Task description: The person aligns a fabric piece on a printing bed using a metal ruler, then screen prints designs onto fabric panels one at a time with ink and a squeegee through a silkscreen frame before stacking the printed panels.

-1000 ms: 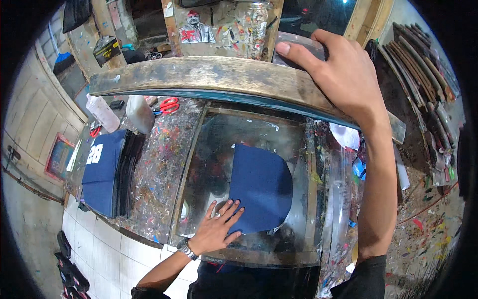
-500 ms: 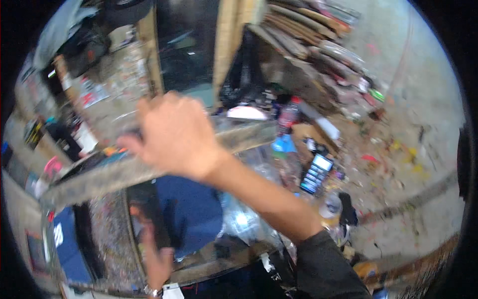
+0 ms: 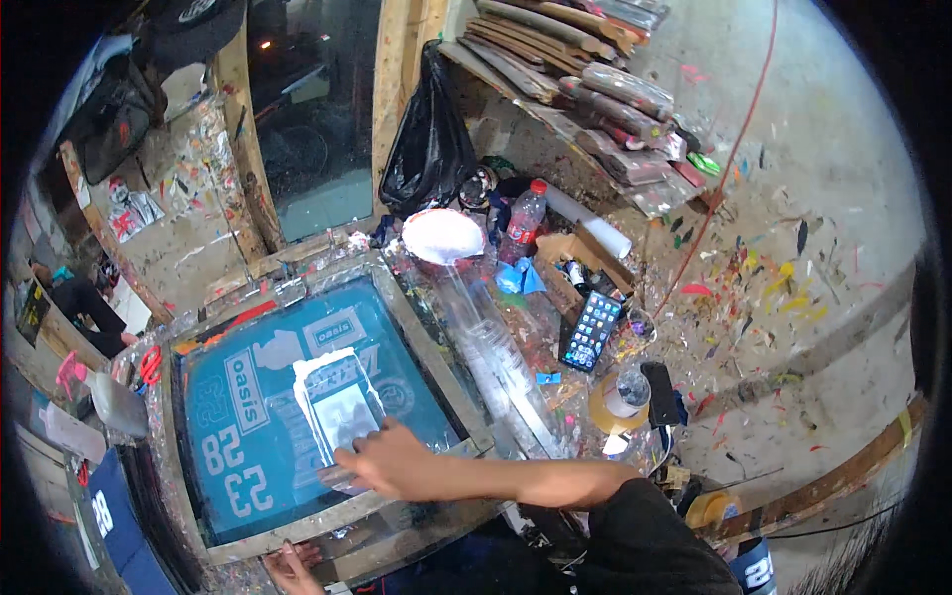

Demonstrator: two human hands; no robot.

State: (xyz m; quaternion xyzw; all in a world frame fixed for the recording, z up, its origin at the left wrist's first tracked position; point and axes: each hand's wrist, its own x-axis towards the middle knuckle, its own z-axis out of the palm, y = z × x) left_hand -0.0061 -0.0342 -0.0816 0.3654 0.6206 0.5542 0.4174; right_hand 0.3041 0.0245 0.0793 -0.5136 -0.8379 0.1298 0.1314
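A wooden-framed screen (image 3: 464,416) with teal mesh and pale stencils lies flat on the worktop. A ragged patch of white ink (image 3: 309,382) marks its middle. My right hand (image 3: 392,461) is over the lower part of that patch, fingers curled round a pale object that is partly hidden and hard to identify. My left hand (image 3: 293,563) grips the screen's near edge from below. Beyond the screen's far right corner sits a round container of white ink (image 3: 442,234).
Left are navy fabric pieces (image 3: 124,531), two bottles (image 3: 117,402) and red scissors (image 3: 151,365). Right are a red-capped bottle (image 3: 523,216), cardboard box (image 3: 555,260), phone (image 3: 590,330), tape roll (image 3: 620,397) and a shelf of boards (image 3: 600,99). A person (image 3: 84,307) is beyond, at left.
The raised screen has come down flat, hiding the blue fabric piece. My right hand has left the far bar for the mesh, and my left has moved to the near edge. The view has shifted.
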